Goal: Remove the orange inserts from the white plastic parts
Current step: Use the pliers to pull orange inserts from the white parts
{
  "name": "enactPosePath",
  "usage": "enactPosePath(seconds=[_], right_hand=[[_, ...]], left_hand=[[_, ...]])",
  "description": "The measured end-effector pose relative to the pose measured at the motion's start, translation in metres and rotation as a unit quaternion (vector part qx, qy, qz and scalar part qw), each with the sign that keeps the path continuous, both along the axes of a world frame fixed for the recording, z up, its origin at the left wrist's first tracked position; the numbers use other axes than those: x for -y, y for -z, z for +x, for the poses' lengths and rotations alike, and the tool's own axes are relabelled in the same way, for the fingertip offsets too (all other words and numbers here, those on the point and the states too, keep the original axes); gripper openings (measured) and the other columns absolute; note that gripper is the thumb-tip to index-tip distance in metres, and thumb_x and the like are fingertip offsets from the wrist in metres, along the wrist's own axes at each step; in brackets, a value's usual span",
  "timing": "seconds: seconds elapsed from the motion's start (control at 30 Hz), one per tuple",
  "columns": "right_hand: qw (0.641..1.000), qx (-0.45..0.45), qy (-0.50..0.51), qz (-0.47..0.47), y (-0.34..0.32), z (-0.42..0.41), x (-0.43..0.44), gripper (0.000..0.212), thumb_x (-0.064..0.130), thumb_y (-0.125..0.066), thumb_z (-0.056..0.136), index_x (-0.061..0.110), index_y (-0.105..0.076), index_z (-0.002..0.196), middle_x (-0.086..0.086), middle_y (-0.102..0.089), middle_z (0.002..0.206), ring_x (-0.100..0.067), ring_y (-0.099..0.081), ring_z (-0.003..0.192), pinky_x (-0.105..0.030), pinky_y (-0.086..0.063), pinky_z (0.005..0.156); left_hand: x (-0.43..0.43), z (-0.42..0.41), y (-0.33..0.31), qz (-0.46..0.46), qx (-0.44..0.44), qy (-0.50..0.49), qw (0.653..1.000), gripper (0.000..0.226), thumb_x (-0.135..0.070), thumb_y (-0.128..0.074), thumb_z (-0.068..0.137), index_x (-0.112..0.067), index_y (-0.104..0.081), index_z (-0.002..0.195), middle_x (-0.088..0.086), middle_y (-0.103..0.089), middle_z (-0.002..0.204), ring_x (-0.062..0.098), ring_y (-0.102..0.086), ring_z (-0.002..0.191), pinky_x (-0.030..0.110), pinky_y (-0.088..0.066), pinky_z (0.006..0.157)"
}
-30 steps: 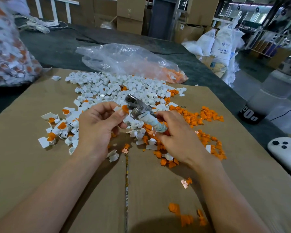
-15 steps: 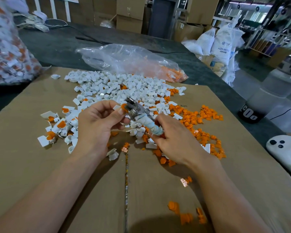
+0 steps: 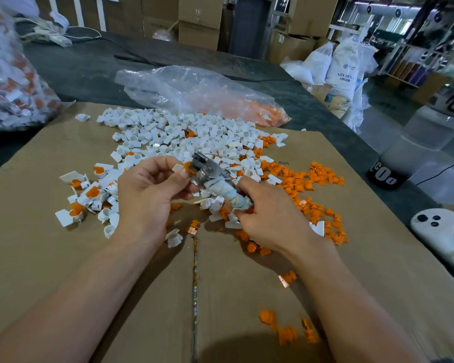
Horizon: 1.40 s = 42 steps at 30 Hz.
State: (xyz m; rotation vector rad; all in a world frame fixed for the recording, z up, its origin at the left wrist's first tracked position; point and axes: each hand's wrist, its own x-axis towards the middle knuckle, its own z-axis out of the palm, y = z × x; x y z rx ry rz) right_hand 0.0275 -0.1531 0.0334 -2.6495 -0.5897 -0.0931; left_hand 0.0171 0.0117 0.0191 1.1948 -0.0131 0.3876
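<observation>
Head view is showing the orange insert (image 3: 187, 166) sitting in a white part (image 3: 177, 167) that the left hand (image 3: 147, 195) is pinching between thumb and curled fingers, raised just above the cardboard (image 3: 63, 258); the right hand (image 3: 270, 221) is wrapping its grip round the cloth-bound handle (image 3: 232, 196) of a metal tool (image 3: 202, 171); both grips are closing tight on what they are holding. Over the last second the tool head is coming from just above the part to touching the insert, and both hands are dropping slightly toward the person; judging from that, the pull-out of this insert is starting, not done, since orange is still showing in the part. Around them: stripped white pile (image 3: 194, 132) lying beyond the hands; loose orange pile (image 3: 312, 182) to the right; a few unstripped parts (image 3: 89, 192) waiting to the left; clear bag (image 3: 194, 93) lying on the dark bench (image 3: 89, 64) behind. Hard to make out: whether the tool jaws are biting the insert or only resting against it; tool type unclear; right fingertips are hiding under the handle; most of the held part is hiding behind the left thumb.
</observation>
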Motion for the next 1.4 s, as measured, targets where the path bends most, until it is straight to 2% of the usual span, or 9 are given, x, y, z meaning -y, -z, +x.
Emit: enactPosePath(seconds=[0.17,0.43,0.7,0.8,0.87,0.97,1.1,1.2,1.4], right_hand=[[0.999,0.028,0.005,-0.018,0.002,-0.001,-0.001,0.023,0.018,-0.057,0.081,0.025,-0.036,0.075,0.009,-0.039,0.062,-0.014,-0.040,0.060,-0.029,-0.025,0.047],[1.000,0.026,0.008,-0.006,0.007,0.003,0.002,0.021,0.019,-0.058,0.080,0.024,-0.038,0.077,0.009,-0.041,0.064,-0.011,-0.041,0.060,-0.028,-0.025,0.047],[0.989,0.086,0.115,0.024,0.008,0.021,0.026,0.020,0.035,-0.061,0.083,0.020,-0.047,0.084,0.006,-0.047,0.074,-0.008,-0.041,0.063,-0.027,-0.027,0.049],[0.980,0.092,0.172,0.036,0.009,0.028,0.041,0.027,0.040,-0.062,0.082,0.018,-0.056,0.096,0.003,-0.053,0.087,-0.012,-0.048,0.076,-0.028,-0.034,0.056],[0.975,0.086,0.204,0.027,0.009,0.031,0.050,0.039,0.044,-0.064,0.080,0.018,-0.057,0.108,0.001,-0.056,0.099,-0.015,-0.051,0.090,-0.029,-0.039,0.067],[0.967,0.077,0.242,-0.005,0.010,0.036,0.060,0.057,0.049,-0.067,0.076,0.017,-0.054,0.121,-0.003,-0.056,0.115,-0.019,-0.051,0.107,-0.031,-0.039,0.083],[0.962,0.048,0.267,-0.035,0.012,0.039,0.067,0.064,0.052,-0.070,0.071,0.016,-0.054,0.122,-0.005,-0.055,0.118,-0.021,-0.050,0.109,-0.033,-0.038,0.083],[0.960,0.012,0.276,-0.052,0.013,0.042,0.070,0.068,0.054,-0.071,0.069,0.017,-0.052,0.123,-0.005,-0.054,0.120,-0.022,-0.049,0.110,-0.034,-0.039,0.083],[0.958,-0.010,0.279,-0.067,0.014,0.044,0.074,0.073,0.058,-0.069,0.069,0.018,-0.049,0.126,-0.007,-0.051,0.123,-0.024,-0.046,0.113,-0.036,-0.038,0.085]], left_hand=[[0.000,0.001,0.000,-0.002,-0.008,-0.003,1.000,0.016,0.007,-0.058,0.078,-0.008,-0.057,0.071,-0.003,-0.063,0.051,0.007,-0.060,0.047,0.018,-0.051,0.047],[0.001,0.000,-0.003,0.002,-0.016,-0.010,1.000,0.009,-0.005,-0.066,0.067,-0.009,-0.059,0.071,-0.002,-0.064,0.052,0.009,-0.061,0.047,0.018,-0.051,0.048],[-0.007,0.007,0.002,0.155,-0.017,-0.127,0.980,0.029,0.000,-0.065,0.080,-0.030,-0.062,0.078,0.003,-0.054,0.065,0.004,-0.060,0.048,0.013,-0.044,0.045],[-0.011,0.009,0.003,0.187,-0.034,-0.135,0.972,0.032,-0.004,-0.062,0.082,-0.035,-0.063,0.075,-0.011,-0.058,0.061,0.001,-0.060,0.052,0.014,-0.046,0.050],[-0.013,0.010,0.004,0.203,-0.055,-0.134,0.968,0.032,-0.008,-0.058,0.087,-0.038,-0.064,0.077,-0.015,-0.063,0.071,-0.001,-0.061,0.056,0.017,-0.046,0.052],[-0.019,0.013,0.005,0.218,-0.087,-0.157,0.959,0.035,-0.013,-0.053,0.091,-0.044,-0.063,0.078,0.003,-0.064,0.093,0.004,-0.060,0.058,0.017,-0.043,0.043],[-0.030,0.015,0.005,0.288,-0.094,-0.211,0.930,0.036,-0.013,-0.049,0.089,-0.046,-0.064,0.088,0.013,-0.059,0.104,0.014,-0.049,0.059,0.022,-0.043,0.053],[-0.038,0.016,0.006,0.373,-0.112,-0.251,0.886,0.036,-0.006,-0.045,0.089,-0.024,-0.066,0.112,0.011,-0.060,0.113,0.017,-0.052,0.061,0.020,-0.038,0.056],[-0.040,0.013,0.006,0.502,-0.184,-0.269,0.801,0.044,0.006,-0.045,0.081,-0.013,-0.066,0.114,0.014,-0.053,0.124,0.036,-0.054,0.102,0.038,-0.040,0.076]])
